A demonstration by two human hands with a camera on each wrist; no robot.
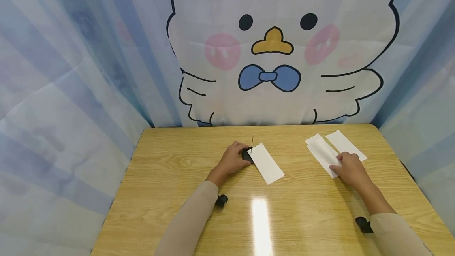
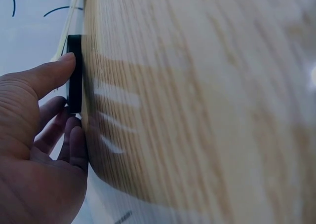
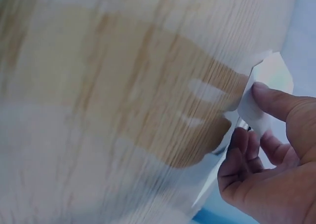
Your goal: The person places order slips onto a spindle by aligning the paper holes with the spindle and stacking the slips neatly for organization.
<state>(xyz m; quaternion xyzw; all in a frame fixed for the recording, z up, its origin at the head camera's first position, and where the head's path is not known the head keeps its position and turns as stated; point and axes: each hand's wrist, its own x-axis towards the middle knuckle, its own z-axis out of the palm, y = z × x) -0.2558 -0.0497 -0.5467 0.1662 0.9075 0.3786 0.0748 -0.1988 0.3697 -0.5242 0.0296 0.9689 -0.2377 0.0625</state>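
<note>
My left hand (image 1: 232, 159) grips the round black base (image 1: 245, 156) of a receipt spike, thumb on one side and fingers on the other. Its thin metal spike (image 1: 252, 142) points up, and a white paper slip (image 1: 267, 165) lies over the base with its far corner at the spike. In the left wrist view the base (image 2: 74, 83) stands on the wooden surface. My right hand (image 1: 350, 171) pinches the near end of a white paper slip (image 1: 321, 152) at the table's right. In the right wrist view this slip (image 3: 272, 78) bends up from the wood under the thumb.
Another white slip (image 1: 345, 145) lies just right of the pinched one. The wooden table (image 1: 170, 192) ends at a curtain (image 1: 266, 110) with a cartoon figure on it. Black wrist cameras (image 1: 222, 200) sit at both cuffs. Light glares on the table's near middle.
</note>
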